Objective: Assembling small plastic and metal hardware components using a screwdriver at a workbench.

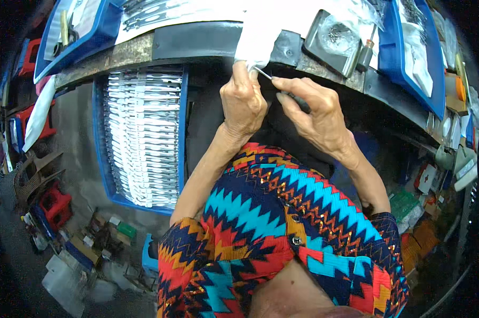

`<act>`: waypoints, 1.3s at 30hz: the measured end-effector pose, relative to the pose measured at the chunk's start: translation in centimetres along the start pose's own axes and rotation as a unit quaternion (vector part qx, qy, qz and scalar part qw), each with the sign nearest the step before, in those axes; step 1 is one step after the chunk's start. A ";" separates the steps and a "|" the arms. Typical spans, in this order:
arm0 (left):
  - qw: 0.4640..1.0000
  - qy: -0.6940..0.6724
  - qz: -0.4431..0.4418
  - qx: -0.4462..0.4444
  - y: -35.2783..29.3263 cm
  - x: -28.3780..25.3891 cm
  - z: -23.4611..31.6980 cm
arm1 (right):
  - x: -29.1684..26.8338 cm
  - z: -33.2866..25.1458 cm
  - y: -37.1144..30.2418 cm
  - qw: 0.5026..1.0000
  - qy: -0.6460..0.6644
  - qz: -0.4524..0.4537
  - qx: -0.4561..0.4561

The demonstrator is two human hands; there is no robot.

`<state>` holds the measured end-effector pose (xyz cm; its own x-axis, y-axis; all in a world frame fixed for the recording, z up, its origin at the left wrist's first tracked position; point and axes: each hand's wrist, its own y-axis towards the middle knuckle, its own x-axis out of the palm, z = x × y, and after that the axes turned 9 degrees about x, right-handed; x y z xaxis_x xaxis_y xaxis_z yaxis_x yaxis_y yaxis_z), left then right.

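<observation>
White cloth (256, 40) over the bench edge (197, 45), pinched by the left hand (243, 104); the right hand (316, 108) grips a thin-shafted tool (301, 102). Work appears under way; whether the blue bin's (98, 138) strips (144, 138) are finished cannot be told.

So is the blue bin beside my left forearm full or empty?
Full across: rows of slim pieces span the blue bin nearly wall to wall.

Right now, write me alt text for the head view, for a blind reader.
The person's right hand points a thin metal tool toward the closed left hand, which is at a white covering draped over the workbench edge; what it grips is mostly hidden. Below the bench, at left, a blue bin holds rows of white and dark parts.
</observation>
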<state>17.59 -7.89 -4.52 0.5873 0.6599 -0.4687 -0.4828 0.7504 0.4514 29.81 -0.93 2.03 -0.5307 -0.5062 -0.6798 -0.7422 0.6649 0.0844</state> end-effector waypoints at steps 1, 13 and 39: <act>1.000 0.005 0.000 0.010 0.0 0.1 -0.1 | 0.0 0.1 0.1 1.000 0.022 -0.012 0.015; 0.999 0.006 0.025 0.029 0.0 0.5 -0.6 | -0.9 -1.5 0.8 0.883 0.307 -0.089 0.344; 0.998 0.057 0.012 0.013 -0.2 0.9 -1.5 | 2.4 3.1 -1.9 0.915 0.374 -0.048 0.142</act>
<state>17.25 -7.35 -6.12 0.4970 0.6790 -0.5403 -0.4786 0.7339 0.4820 31.20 -1.66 -1.97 -0.6785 -0.7342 0.0230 -0.7207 0.6593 -0.2142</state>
